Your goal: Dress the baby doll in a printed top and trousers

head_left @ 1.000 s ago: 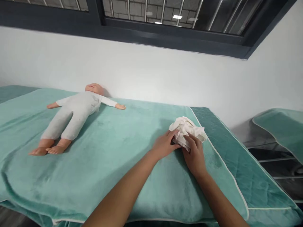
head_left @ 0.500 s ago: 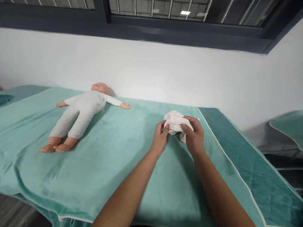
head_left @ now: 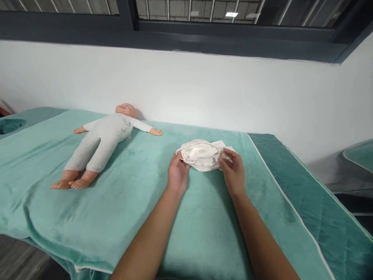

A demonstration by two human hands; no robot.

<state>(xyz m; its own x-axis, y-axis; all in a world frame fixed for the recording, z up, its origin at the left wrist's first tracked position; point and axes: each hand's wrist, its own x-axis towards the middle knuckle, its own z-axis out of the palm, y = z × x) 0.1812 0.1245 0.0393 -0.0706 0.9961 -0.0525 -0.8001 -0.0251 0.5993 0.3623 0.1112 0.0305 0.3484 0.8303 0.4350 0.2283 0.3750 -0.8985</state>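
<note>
Between my hands is a bunched, white printed cloth [head_left: 201, 154], held just above the bed cover; its exact kind is unclear. It is spread sideways, with a rounded, opening-like fold towards me. My left hand [head_left: 178, 175] pinches its left edge, thumb in front and some fingers hidden behind. At the right end, my right hand [head_left: 234, 171] grips the fabric between thumb and fingers. A baby doll [head_left: 100, 138] with a white cloth body lies on its back to the left, arms out and feet towards me, apart from both hands.
A light green plush cover [head_left: 140, 217] with white piping lies over the bed, on a darker green layer [head_left: 300, 186] at the right. Behind stands a white wall [head_left: 175, 85] below a dark window frame [head_left: 204, 39]. Another green-covered surface [head_left: 361, 153] is at the far right.
My left hand has moved left, away from my right hand. The cloth has gone from a compact bunch to a wider, stretched shape with its folded opening showing. The doll lies as before.
</note>
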